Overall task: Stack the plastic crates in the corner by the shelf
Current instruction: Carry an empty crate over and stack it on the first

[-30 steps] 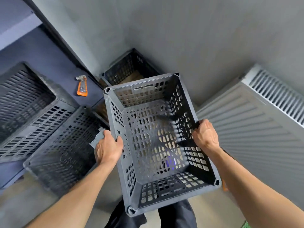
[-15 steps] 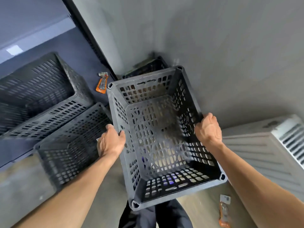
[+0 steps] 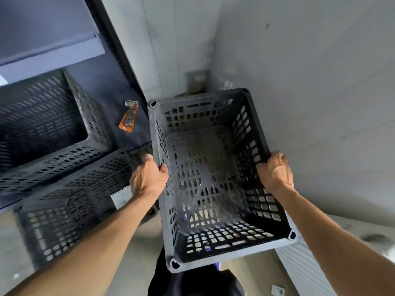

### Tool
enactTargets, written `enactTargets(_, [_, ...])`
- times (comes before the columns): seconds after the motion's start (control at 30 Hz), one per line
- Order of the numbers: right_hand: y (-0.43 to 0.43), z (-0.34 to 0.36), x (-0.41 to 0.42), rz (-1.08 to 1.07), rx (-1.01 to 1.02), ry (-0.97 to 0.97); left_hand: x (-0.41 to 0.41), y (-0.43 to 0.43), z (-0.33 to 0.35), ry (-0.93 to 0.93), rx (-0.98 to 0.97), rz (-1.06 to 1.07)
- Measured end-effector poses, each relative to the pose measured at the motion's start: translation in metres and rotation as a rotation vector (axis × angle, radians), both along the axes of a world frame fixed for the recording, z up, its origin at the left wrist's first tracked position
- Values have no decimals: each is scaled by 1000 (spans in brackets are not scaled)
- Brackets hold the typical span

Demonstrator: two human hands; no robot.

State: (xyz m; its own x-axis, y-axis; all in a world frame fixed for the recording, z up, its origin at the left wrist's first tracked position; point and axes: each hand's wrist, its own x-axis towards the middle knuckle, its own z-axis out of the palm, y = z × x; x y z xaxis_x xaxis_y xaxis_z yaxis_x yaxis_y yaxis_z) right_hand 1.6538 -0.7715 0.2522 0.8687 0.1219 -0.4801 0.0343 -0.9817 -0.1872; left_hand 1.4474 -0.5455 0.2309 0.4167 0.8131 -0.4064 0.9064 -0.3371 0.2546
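I hold a black perforated plastic crate (image 3: pixel 205 171) in the air in front of me, open side up. My left hand (image 3: pixel 147 178) grips its left rim and my right hand (image 3: pixel 274 174) grips its right rim. The corner of the two grey walls lies just beyond the crate's far edge. A second black crate (image 3: pixel 70 201) stands on the floor to the left, below my left arm. A third black crate (image 3: pixel 42 129) sits on the dark shelf (image 3: pixel 111 92) further left. The crate seen earlier in the corner is hidden behind the held one.
An orange blister pack (image 3: pixel 128 117) lies on the shelf next to the held crate. A white ribbed radiator (image 3: pixel 303 268) runs along the right wall at the bottom right, with a small packet (image 3: pixel 277 291) on the floor near it. A dark upright shelf post (image 3: pixel 115 48) borders the corner.
The held crate has moved forward toward the corner and now covers the crate that stood there. My view has tilted up and left, so the radiator has slid out to the lower right.
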Motion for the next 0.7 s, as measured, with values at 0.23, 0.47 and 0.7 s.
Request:
enactTargets(0.23, [29,-5,42,22,9,-10,25,20,-16,-48,-22,32])
enactTargets(0.47, [54,-18,89,107,-24,-25,51,23,-20,-84,-14,102])
enactTargets(0.7, [66,-24,132,239,44,-63,82,21,-17,-38,28,155])
